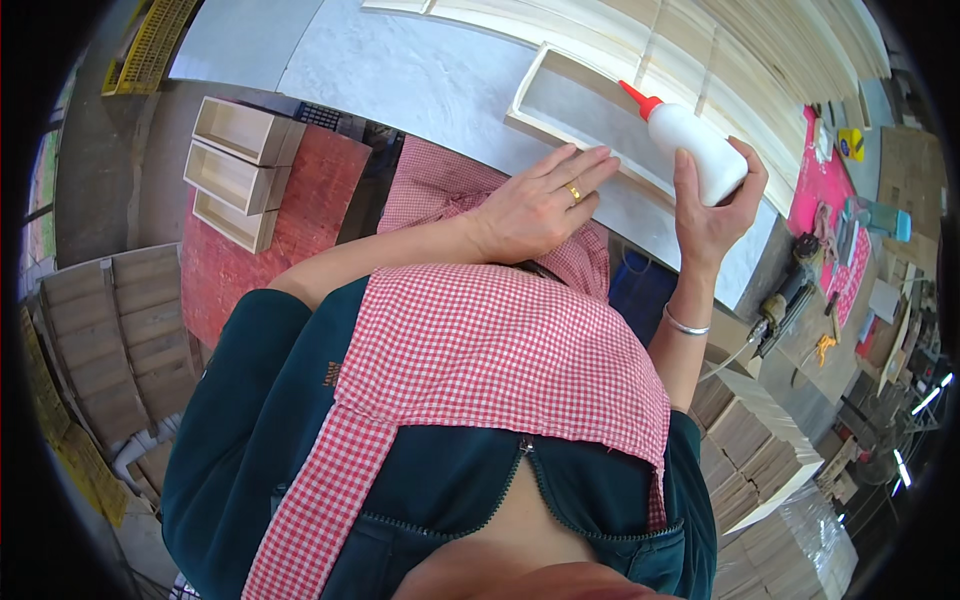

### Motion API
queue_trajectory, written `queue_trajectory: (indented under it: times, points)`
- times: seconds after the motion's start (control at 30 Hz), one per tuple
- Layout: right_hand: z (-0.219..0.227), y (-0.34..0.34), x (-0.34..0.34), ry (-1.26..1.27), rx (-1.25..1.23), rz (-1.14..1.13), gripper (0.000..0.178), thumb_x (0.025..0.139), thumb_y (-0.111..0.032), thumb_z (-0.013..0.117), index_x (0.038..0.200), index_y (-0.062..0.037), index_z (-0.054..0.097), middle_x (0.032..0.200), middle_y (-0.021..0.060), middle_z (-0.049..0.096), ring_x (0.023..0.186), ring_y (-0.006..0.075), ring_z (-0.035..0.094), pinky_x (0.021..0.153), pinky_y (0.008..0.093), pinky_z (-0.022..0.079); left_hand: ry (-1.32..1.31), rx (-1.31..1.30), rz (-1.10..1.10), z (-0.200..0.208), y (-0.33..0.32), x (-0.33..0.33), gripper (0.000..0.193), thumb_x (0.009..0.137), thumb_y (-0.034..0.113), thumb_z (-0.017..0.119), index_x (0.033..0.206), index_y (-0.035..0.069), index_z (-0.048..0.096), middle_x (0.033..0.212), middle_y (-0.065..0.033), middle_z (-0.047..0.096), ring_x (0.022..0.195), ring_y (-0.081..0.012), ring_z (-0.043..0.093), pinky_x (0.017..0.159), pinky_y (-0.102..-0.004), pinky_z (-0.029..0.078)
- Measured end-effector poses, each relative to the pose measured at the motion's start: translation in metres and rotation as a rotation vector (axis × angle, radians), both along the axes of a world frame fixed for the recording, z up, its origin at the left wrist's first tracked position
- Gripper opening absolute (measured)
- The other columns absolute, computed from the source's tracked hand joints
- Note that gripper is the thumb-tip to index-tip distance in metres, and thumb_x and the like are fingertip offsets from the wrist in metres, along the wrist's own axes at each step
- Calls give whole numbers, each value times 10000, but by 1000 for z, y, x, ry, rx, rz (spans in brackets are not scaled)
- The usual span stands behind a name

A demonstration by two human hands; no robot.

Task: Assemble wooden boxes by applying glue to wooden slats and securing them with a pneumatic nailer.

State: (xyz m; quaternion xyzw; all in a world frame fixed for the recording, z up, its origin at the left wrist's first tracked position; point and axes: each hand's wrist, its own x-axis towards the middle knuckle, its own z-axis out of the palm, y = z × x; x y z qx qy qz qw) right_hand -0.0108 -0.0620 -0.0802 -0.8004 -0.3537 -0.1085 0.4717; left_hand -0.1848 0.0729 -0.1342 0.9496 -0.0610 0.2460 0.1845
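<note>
In my right hand [722, 205] is a white squeeze bottle [697, 150] with a red pointed nozzle, tilted so the tip points up and left over a wooden frame [548, 120]. The shallow rectangular frame lies on the pale grey tabletop [420, 75], and the tabletop shows through its inside. My left hand [540, 205], wearing a ring, lies flat with its fingers stretched out along the frame's near side. Its fingertips are at or just over that near edge; whether they touch it I cannot tell.
Long pale wooden boards [610, 30] lie stacked beyond the frame. Several small wooden boxes [240, 135] stand on a red board [315, 175] at the left. At the right, a pneumatic tool [785, 310] lies near a pink cloth [808, 195]. Stacked wooden pieces [745, 440] sit below it.
</note>
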Motion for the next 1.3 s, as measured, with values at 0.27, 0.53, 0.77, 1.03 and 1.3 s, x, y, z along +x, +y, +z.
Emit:
queue_trajectory:
  times: [0.27,0.53,0.77,1.03,1.3]
  points:
    - [4,-43,7,-20,-24,-139,552,795,-166,870,1231,-25,563,1109,136,646,926,253,644,808,345,539,30,6,-7,7,-2,1,157,895,97,619,980,-26,666,1461,-239,531,1427,-346,456,1202,-467,341]
    - [1,-83,15,3,-1,-258,542,805,-183,867,1224,-17,566,1099,140,636,932,236,628,818,336,532,40,-9,-2,10,-6,2,114,901,87,615,938,-16,647,1463,-242,531,1437,-350,445,1202,-470,338]
    - [3,-105,20,-28,4,-334,535,815,-197,864,1215,-12,560,1092,137,632,926,238,625,816,338,532,97,8,-3,4,-6,1,154,895,105,651,1001,-6,650,1527,-232,472,1483,-339,385,1219,-473,307]
    - [9,-116,16,7,-3,-403,532,821,-208,861,1210,-14,555,1094,135,628,926,243,627,806,335,534,101,-5,-12,5,-7,0,130,909,111,633,981,3,625,1531,-236,464,1486,-338,379,1217,-473,306]
    - [17,-134,-10,49,-68,-433,532,821,-197,854,1224,-23,553,1110,139,626,928,241,629,799,331,536,144,-12,13,6,-9,0,214,879,105,685,1070,8,679,1576,-189,430,1505,-316,349,1239,-465,274]
